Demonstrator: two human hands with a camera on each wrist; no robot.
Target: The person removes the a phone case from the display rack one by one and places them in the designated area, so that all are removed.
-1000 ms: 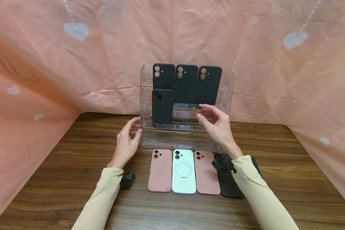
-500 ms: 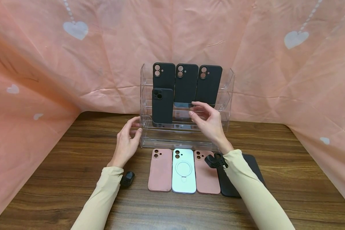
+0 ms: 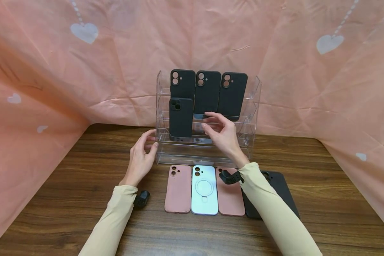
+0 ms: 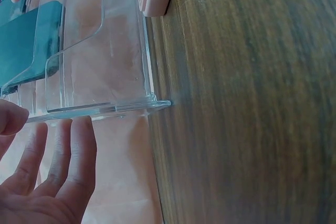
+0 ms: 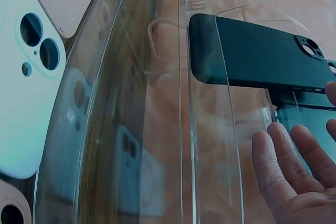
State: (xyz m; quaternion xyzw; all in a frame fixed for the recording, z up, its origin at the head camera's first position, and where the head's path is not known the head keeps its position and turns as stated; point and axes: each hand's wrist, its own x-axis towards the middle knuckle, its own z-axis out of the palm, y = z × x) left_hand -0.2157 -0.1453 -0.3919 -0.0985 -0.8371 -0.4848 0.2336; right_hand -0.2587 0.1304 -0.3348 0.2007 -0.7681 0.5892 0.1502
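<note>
Currently: left hand (image 3: 138, 161) relaxed, fingertips touching left side of clear rack (image 3: 200, 160). Right hand (image 3: 226, 137) loosely bent, holding nothing, before middle of rack. Upright in rack: three black cases (image 3: 207, 96), upper row; one smaller-looking black case (image 3: 181, 122), lower left. On surface (image 3: 96, 170), before rack: two pink cases (image 3: 178, 192), pale case (image 3: 204, 204) between; dark case (image 3: 281, 190) partly behind right sleeve (image 3: 272, 206).

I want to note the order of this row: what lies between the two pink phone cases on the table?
Between the left pink case and the right pink case lies one white phone case; the head view shows this.
</note>
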